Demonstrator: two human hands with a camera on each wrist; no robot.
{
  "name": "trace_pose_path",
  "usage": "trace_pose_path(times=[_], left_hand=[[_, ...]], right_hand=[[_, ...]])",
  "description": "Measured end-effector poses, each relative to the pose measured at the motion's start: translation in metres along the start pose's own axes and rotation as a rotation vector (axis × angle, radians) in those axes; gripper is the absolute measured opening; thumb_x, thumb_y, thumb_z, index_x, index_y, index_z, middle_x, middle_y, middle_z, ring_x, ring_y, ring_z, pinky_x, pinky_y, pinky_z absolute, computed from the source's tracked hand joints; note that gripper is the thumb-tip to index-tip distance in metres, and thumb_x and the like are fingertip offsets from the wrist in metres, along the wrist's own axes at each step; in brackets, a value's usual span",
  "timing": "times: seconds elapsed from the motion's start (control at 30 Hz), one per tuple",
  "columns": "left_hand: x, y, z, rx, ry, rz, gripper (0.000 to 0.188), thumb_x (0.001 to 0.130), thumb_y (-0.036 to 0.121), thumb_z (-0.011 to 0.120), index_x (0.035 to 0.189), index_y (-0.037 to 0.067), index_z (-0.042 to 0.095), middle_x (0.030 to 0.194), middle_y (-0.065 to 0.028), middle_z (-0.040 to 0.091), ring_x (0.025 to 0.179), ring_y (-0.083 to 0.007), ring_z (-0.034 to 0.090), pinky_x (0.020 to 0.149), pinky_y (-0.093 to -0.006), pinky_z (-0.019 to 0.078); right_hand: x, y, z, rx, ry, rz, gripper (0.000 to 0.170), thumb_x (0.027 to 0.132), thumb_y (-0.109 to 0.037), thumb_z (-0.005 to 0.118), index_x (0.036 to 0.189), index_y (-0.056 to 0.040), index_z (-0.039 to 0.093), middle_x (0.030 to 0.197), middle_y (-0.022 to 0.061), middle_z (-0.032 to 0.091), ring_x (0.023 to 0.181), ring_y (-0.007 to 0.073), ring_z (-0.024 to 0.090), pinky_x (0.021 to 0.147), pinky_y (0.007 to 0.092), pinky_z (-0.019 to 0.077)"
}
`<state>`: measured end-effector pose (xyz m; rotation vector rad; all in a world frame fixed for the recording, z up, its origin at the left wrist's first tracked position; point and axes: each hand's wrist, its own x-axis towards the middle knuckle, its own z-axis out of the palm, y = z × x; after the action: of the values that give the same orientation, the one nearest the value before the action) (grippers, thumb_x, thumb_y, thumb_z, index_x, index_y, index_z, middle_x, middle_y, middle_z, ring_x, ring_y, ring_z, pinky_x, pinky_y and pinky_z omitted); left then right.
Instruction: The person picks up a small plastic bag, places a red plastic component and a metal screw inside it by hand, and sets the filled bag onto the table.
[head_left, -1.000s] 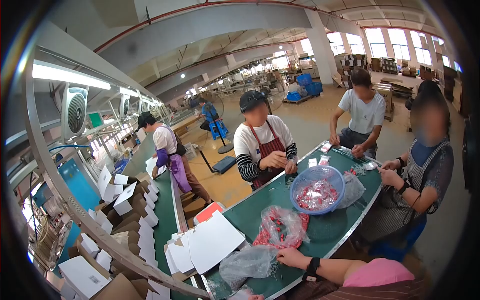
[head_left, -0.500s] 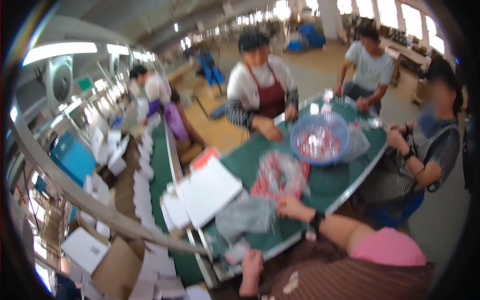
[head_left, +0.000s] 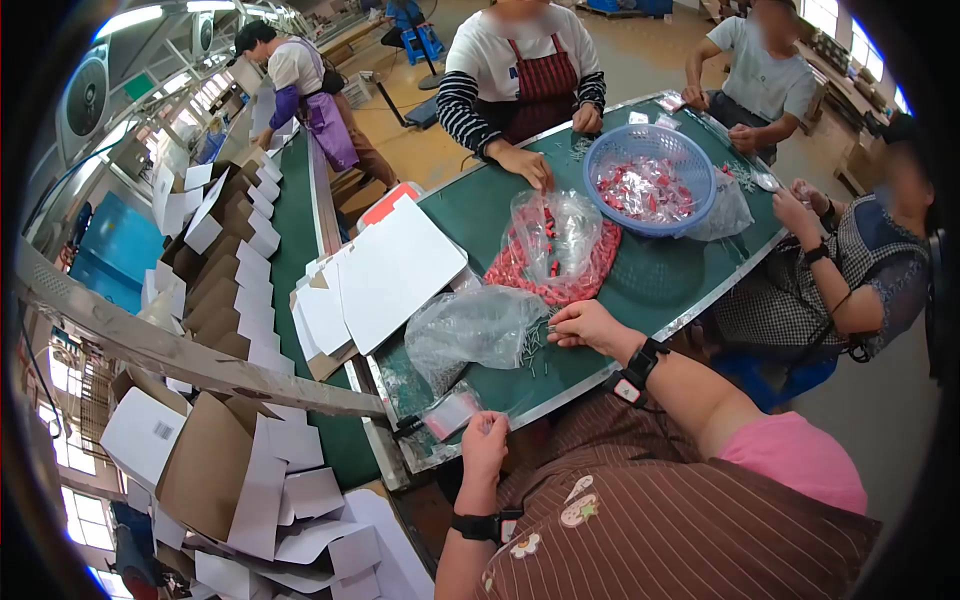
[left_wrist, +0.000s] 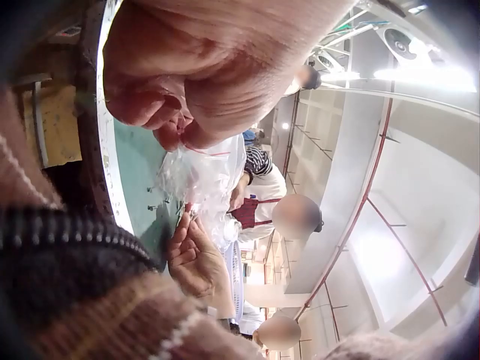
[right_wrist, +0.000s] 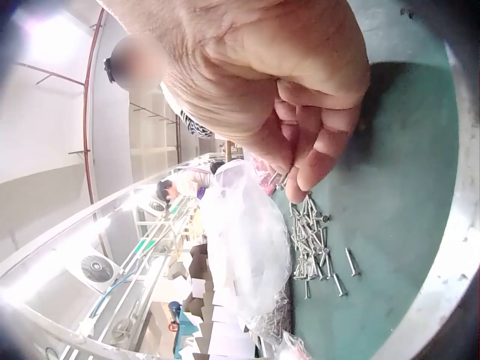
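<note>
My right hand (head_left: 590, 328) is at the edge of a small pile of screws (head_left: 532, 345) on the green table. In the right wrist view its thumb and fingertips pinch a screw or two (right_wrist: 279, 179) above the pile (right_wrist: 309, 240). A clear plastic bag (head_left: 485, 322) of screws lies just left of the pile. Nearer me, my left hand (head_left: 484, 450) is raised at the table's front edge with fingers curled in against the thumb; I cannot tell whether something is inside. Beside it lies a small clear bag (head_left: 452, 412) with pinkish contents.
A clear bag of red pieces (head_left: 595, 270) and a blue basket (head_left: 706, 190) of small red-and-clear packets stand farther back. White cardboard (head_left: 405, 265) lies at the left. A metal rail (head_left: 220, 355) crosses beside rows of open boxes (head_left: 245, 290). Several people are around the table.
The view has tilted down. My left hand has come up into view beside the small bag; my right hand has drawn toward the screw pile. The person opposite now reaches to the red pieces.
</note>
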<state>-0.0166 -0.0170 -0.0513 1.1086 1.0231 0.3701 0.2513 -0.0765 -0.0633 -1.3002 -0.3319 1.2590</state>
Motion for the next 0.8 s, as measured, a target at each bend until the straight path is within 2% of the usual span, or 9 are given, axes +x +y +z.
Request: trace_pose_path(times=[0.1, 0.17, 0.37, 0.5, 0.57, 0.63, 0.7, 0.77, 0.8], left_hand=[[0.0, 0.0, 0.0, -0.011, 0.002, -0.003, 0.007, 0.084, 0.012, 0.056, 0.082, 0.007, 0.053, 0.063, 0.003, 0.048, 0.046, -0.003, 0.038, 0.038, -0.0175, 0.0275], [0.0, 0.0, 0.0, -0.013, 0.006, -0.005, 0.007, 0.084, 0.012, 0.056, 0.082, 0.007, 0.053, 0.063, 0.003, 0.048, 0.046, -0.0029, 0.038, 0.038, -0.0174, 0.0273], [-0.001, 0.002, 0.0, -0.026, 0.014, -0.019, 0.006, 0.083, 0.012, 0.057, 0.081, 0.007, 0.053, 0.062, 0.0031, 0.048, 0.045, -0.0027, 0.037, 0.038, -0.0172, 0.0266], [0.005, 0.007, -0.004, 0.11, 0.07, 0.03, 0.01, 0.08, 0.014, 0.06, 0.077, 0.006, 0.054, 0.062, 0.0017, 0.05, 0.047, -0.005, 0.042, 0.041, -0.0199, 0.0308], [0.012, 0.009, -0.004, 0.203, 0.119, 0.045, 0.012, 0.078, 0.015, 0.062, 0.075, 0.005, 0.054, 0.062, 0.0004, 0.051, 0.05, -0.0071, 0.045, 0.043, -0.0223, 0.0347], [0.022, 0.007, -0.004, 0.507, 0.207, 0.363, 0.016, 0.074, 0.016, 0.063, 0.073, 0.003, 0.054, 0.063, -0.0045, 0.054, 0.057, -0.0138, 0.052, 0.053, -0.0282, 0.0417], [0.022, 0.02, 0.003, 0.539, 0.223, 0.325, 0.016, 0.072, 0.016, 0.064, 0.073, 0.003, 0.054, 0.064, -0.0037, 0.054, 0.058, -0.0128, 0.051, 0.054, -0.0279, 0.0416], [0.024, 0.027, 0.01, 0.57, 0.221, 0.299, 0.017, 0.071, 0.016, 0.065, 0.074, 0.003, 0.054, 0.065, -0.0029, 0.054, 0.06, -0.0117, 0.049, 0.056, -0.0277, 0.0414], [0.025, 0.029, 0.012, 0.577, 0.204, 0.279, 0.017, 0.071, 0.015, 0.065, 0.074, 0.003, 0.054, 0.065, -0.0036, 0.054, 0.06, -0.0112, 0.049, 0.056, -0.0274, 0.0414]], right_hand=[[-0.001, -0.003, 0.001, -0.059, 0.03, 0.009, 0.015, 0.084, -0.007, 0.055, 0.096, 0.002, 0.059, 0.084, 0.0071, 0.062, 0.075, 0.0149, 0.064, 0.055, 0.021, 0.0504], [0.001, -0.003, -0.001, -0.215, 0.037, -0.034, 0.014, 0.08, -0.009, 0.06, 0.092, -0.0015, 0.061, 0.078, 0.0025, 0.062, 0.065, 0.0079, 0.059, 0.049, 0.0167, 0.0425], [0.004, -0.002, 0.005, -0.293, 0.062, -0.141, 0.011, 0.078, -0.009, 0.061, 0.087, -0.0035, 0.063, 0.073, -0.0002, 0.06, 0.056, 0.0041, 0.05, 0.044, 0.0174, 0.035], [-0.003, -0.008, 0.014, -0.349, 0.062, -0.195, 0.012, 0.077, -0.008, 0.061, 0.087, -0.0025, 0.064, 0.073, 0.0002, 0.061, 0.059, 0.0048, 0.052, 0.048, 0.0184, 0.0386], [-0.005, -0.008, 0.018, -0.424, 0.03, -0.368, 0.011, 0.076, -0.006, 0.061, 0.084, 0.0, 0.064, 0.072, 0.001, 0.06, 0.062, 0.009, 0.055, 0.057, 0.0218, 0.0434], [-0.023, -0.019, 0.037, -0.467, -0.021, -0.378, 0.011, 0.076, -0.006, 0.061, 0.084, -0.0001, 0.064, 0.072, 0.0016, 0.061, 0.064, 0.0092, 0.056, 0.058, 0.0228, 0.0441], [-0.039, -0.028, 0.055, -0.511, -0.067, -0.394, 0.01, 0.075, -0.005, 0.06, 0.084, -0.0001, 0.064, 0.072, 0.0023, 0.061, 0.065, 0.0094, 0.056, 0.06, 0.0238, 0.0448], [-0.057, -0.028, 0.074, -0.668, -0.265, -0.581, 0.012, 0.075, -0.007, 0.059, 0.085, -0.0019, 0.064, 0.073, 0.007, 0.063, 0.066, 0.0153, 0.06, 0.062, 0.0275, 0.0466], [-0.064, -0.029, 0.083, -0.673, -0.268, -0.582, 0.012, 0.075, -0.007, 0.059, 0.085, -0.0019, 0.064, 0.073, 0.007, 0.063, 0.066, 0.0153, 0.06, 0.062, 0.0275, 0.0466]])
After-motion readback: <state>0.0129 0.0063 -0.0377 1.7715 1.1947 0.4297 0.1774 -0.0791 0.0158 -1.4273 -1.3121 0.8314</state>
